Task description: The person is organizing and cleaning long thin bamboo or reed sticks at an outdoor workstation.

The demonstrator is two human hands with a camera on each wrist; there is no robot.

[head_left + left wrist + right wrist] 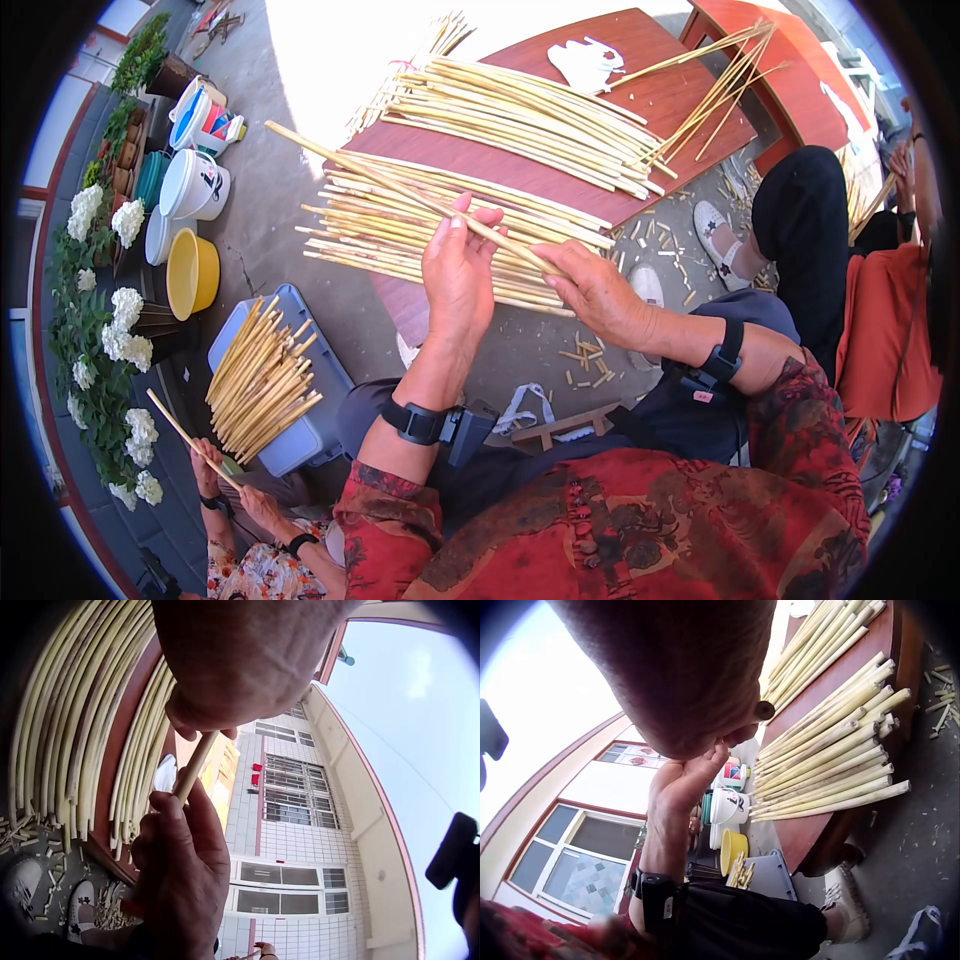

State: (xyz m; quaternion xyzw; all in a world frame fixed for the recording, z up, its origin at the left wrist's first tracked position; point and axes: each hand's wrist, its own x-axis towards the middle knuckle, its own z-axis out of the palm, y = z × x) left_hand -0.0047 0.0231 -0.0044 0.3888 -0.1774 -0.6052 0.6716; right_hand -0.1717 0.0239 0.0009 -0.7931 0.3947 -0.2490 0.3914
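A long yellowish stick (pixel 375 180) slants across the head view, held in both hands above the table. Palm up, my left hand (pixel 458 275) grips it partway along, thumb and fingers around it. My right hand (pixel 600 295) pinches it near its closer end, the thumb lying along it. In the right wrist view the round cut end (pixel 764 710) pokes out beside the hand. The left wrist view shows a short length of the stick (pixel 196 761) between the two hands. Beneath them, a row of similar sticks (pixel 340 235) lies on the reddish-brown table (pixel 440 150).
A second row of sticks (pixel 510 110) and a white cloth-like item (pixel 585 62) lie farther back. Short cut pieces (pixel 590 365) litter the ground. At left, another person's hands (pixel 262 510) hold a stick beside a grey-blue bin (pixel 325 345). Buckets and a yellow basin (pixel 192 275) stand beyond.
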